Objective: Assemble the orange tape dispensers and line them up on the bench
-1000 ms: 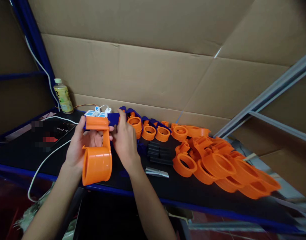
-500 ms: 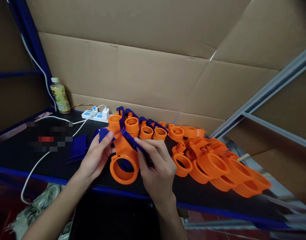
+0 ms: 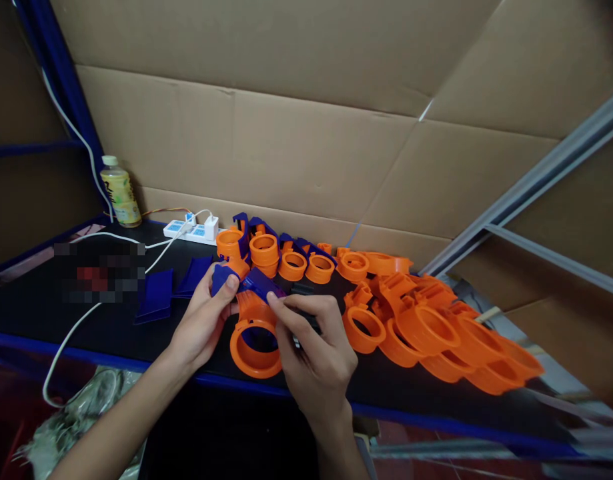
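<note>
My left hand (image 3: 206,313) is closed around an orange plastic tape dispenser (image 3: 256,363), with its thumb on a dark blue part at the top. The dispenser's wide ring faces down towards me. My right hand (image 3: 319,340) pinches a blue plastic piece (image 3: 260,283) that lies against the dispenser's neck. Something dark and narrow shows behind the right fingers, too hidden to name. Left of my left hand, flat blue plastic pieces (image 3: 155,295) lie on the black tabletop.
Orange dispensers with blue parts (image 3: 264,248) stand in a row at the back. Several plain orange dispensers (image 3: 431,330) are piled at right. A white power strip (image 3: 191,231), white cable (image 3: 69,333) and yellow-labelled bottle (image 3: 121,193) are at left. Cardboard (image 3: 266,140) walls the back.
The held dispenser has moved slightly towards me and right, and tilted. The blue piece at my right fingertips has turned, showing a broader face.
</note>
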### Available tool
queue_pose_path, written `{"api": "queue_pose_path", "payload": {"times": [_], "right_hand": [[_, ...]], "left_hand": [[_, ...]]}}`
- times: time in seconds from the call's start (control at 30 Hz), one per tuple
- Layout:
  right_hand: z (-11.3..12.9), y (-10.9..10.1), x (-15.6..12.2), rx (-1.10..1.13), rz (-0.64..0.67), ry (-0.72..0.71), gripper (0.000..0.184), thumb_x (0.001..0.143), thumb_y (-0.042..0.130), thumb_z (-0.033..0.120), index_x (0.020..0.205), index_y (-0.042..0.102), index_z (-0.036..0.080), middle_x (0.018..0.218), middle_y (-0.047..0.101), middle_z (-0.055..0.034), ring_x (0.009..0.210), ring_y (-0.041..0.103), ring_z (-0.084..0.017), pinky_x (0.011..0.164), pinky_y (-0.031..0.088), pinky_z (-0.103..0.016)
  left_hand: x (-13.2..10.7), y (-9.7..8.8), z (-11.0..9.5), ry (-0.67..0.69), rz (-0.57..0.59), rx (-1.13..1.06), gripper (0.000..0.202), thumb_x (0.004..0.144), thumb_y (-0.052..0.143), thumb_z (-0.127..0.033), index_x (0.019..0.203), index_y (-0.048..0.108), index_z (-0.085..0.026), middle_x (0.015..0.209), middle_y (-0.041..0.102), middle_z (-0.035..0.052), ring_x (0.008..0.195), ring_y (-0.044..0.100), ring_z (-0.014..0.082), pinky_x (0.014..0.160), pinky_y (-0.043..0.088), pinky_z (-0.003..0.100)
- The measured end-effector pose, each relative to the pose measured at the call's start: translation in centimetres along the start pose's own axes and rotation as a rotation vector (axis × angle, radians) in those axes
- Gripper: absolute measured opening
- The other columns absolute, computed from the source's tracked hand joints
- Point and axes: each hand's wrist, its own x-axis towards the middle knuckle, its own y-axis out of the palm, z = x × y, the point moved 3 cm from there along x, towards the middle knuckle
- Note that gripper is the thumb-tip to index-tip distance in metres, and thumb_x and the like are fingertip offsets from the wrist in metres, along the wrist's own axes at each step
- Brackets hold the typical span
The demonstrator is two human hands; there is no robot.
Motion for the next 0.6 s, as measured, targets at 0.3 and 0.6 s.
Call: {"api": "queue_pose_path", "payload": {"times": [0.3, 0.6], "right_hand": [[0.2, -0.2, -0.1, -0.033, -0.015, -0.006, 0.039, 0.086, 0.066, -0.003, 0.115, 0.074, 0.023, 0.096, 0.068, -0.0048, 0.090, 0.062, -0.018, 0.076, 0.055, -0.034], [-0.3, -1.2, -0.1, 0.167, 0.117, 0.190, 0.031, 0.087, 0.068, 0.004, 0.108, 0.074, 0.026, 0.105, 0.068, -0.0047, 0.099, 0.064, -0.019, 0.087, 0.054, -0.037]], "left_hand": [[-0.1, -0.1, 0.5, -0.028, -0.022, -0.005, 0.038, 0.084, 0.078, -0.043, 0.111, 0.063, -0.021, 0.110, 0.072, 0.0071, 0.104, 0.071, 0.0269, 0.087, 0.059, 0.040], [-0.3, -0.4, -0.1, 0.022, 0.021, 0.091, 0.042, 0.075, 0.086, -0.030, 0.110, 0.064, -0.023, 0.102, 0.069, 0.0022, 0.091, 0.067, 0.0190, 0.086, 0.054, 0.032]]}}
